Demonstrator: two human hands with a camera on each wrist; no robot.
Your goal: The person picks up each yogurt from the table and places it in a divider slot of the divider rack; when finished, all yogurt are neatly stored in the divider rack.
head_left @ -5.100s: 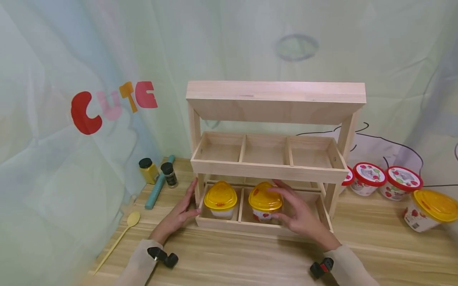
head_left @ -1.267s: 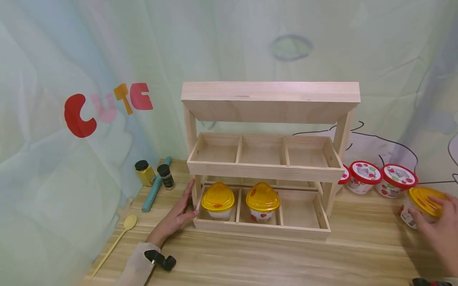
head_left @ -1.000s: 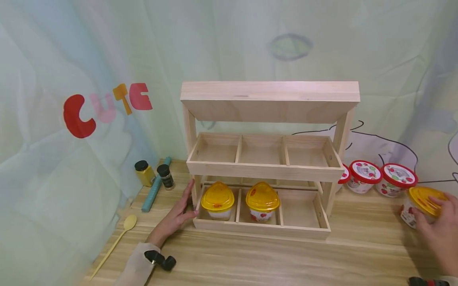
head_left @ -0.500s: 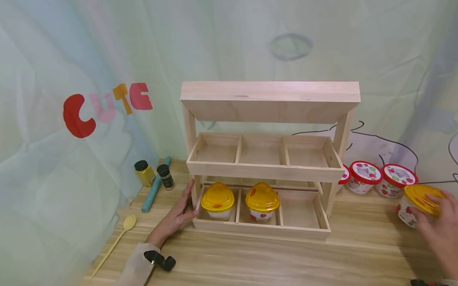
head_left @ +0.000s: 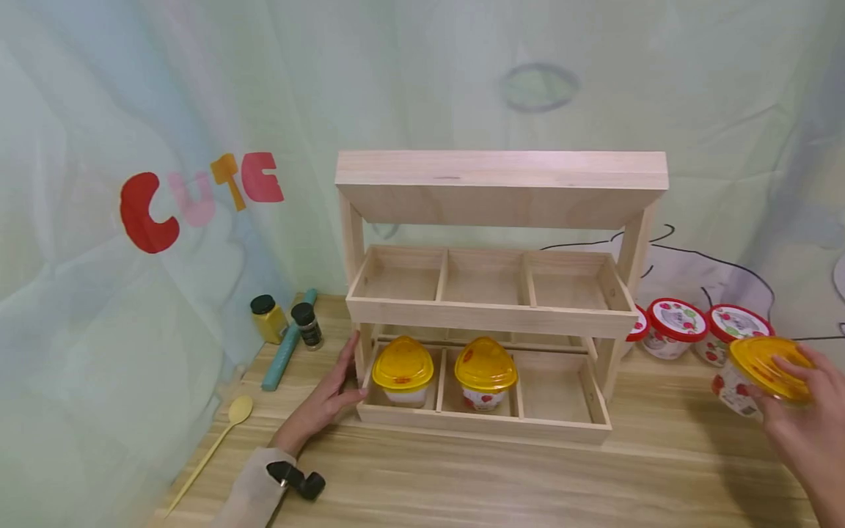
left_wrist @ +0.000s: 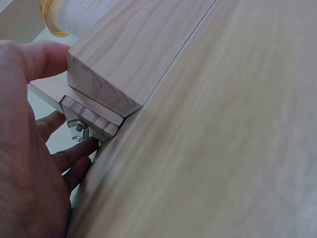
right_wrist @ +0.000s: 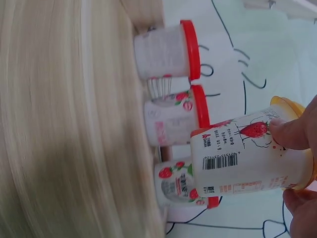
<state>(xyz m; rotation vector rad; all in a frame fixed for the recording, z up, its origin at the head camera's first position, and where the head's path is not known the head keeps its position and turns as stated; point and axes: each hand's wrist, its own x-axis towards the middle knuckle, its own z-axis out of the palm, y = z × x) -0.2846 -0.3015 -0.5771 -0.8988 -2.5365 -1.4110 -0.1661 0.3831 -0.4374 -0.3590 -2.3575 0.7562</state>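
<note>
Yellow-lidded strawberry cup point(head_left: 759, 374) was in my right hand point(head_left: 802, 433), tilted, lifted off table, at far right near red-lidded cups; white body, strawberry print, barcode. Wooden rack point(head_left: 488, 315) stood upright mid-table, my left hand point(head_left: 323, 400) resting flat against its lower left corner, fingers straight.

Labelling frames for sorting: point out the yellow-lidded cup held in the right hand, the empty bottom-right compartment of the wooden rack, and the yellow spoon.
Yellow-lidded cup point(head_left: 759, 361): head view, on its lid.
Empty bottom-right compartment point(head_left: 551, 386): head view, its floor.
Yellow spoon point(head_left: 240, 410): head view, its bowl.
</note>
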